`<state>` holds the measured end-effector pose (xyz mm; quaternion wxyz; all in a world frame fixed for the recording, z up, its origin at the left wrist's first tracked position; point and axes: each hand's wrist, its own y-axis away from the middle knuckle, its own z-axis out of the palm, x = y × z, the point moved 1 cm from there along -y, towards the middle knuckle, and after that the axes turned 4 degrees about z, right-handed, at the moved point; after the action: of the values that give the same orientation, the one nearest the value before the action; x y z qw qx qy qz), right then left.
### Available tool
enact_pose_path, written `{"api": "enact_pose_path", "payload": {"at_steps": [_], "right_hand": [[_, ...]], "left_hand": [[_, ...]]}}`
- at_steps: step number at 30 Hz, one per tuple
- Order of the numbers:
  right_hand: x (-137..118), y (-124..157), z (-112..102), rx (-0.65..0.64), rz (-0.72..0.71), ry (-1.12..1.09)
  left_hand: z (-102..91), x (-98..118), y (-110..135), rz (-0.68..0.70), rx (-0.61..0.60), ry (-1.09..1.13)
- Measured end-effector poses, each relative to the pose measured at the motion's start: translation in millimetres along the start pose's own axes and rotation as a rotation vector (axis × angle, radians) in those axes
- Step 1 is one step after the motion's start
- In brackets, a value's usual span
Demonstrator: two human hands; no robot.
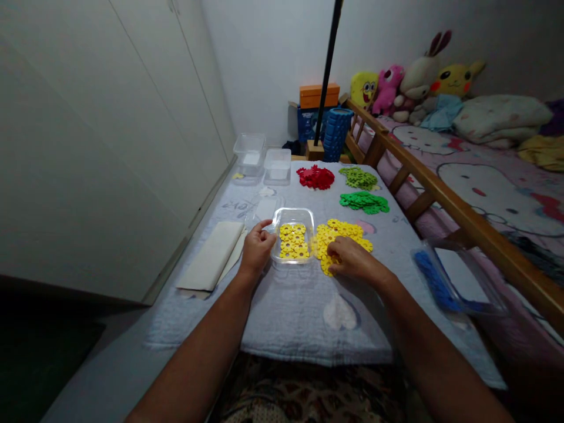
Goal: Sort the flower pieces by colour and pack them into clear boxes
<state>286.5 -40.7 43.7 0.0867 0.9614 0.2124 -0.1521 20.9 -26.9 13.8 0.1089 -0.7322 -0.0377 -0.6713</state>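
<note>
A clear plastic container (pixel 294 212) stands in the middle of the cloth-covered table, with several yellow flower-shaped pieces (pixel 291 242) laid in rows inside. My left hand (pixel 258 247) grips its left wall, thumb and fingers at the rim. To the container's right lies a loose heap of yellow flower-shaped pieces (pixel 341 229). My right hand (pixel 352 257) reaches down onto the near side of that heap, its fingers bent and closed on a yellow piece there. The fingertips are partly hidden.
Red pieces (pixel 315 177), light green pieces (pixel 358 177) and green pieces (pixel 364 202) lie farther back. Two clear containers (pixel 250 144) (pixel 278 155) stand at the back left. Folded paper (pixel 214 255) lies left; a container of blue pieces (pixel 467 276) sits right, beside a wooden bed rail (pixel 423 182).
</note>
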Motion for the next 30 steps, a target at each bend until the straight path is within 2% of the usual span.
{"api": "enact_pose_path", "payload": {"at_steps": [6,10,13,17,21,24,30], "right_hand": [[11,-7,-14,-0.016,0.055,-0.277],[14,-15,-34,0.136,0.059,-0.484],[-3,-26,-43,0.208,0.024,-0.528],[-48,-44,-44,0.154,-0.062,-0.279],[-85,-60,-39,0.024,-0.096,0.055],[-97,-70,-33,-0.066,-0.100,0.178],[-103,-80,-20,-0.138,-0.130,0.270]], "left_hand": [[-1.8,-2,-2,-0.013,-0.007,0.026],[-1.7,-3,-2,-0.012,-0.003,0.020],[-1.2,-4,-3,-0.011,0.001,0.022],[-0.3,-8,-4,-0.006,-0.003,0.049],[0.3,-12,-4,0.003,-0.006,0.078],[0.1,-13,-4,0.013,0.001,0.066],[-0.3,-11,-4,0.018,0.005,0.050]]}}
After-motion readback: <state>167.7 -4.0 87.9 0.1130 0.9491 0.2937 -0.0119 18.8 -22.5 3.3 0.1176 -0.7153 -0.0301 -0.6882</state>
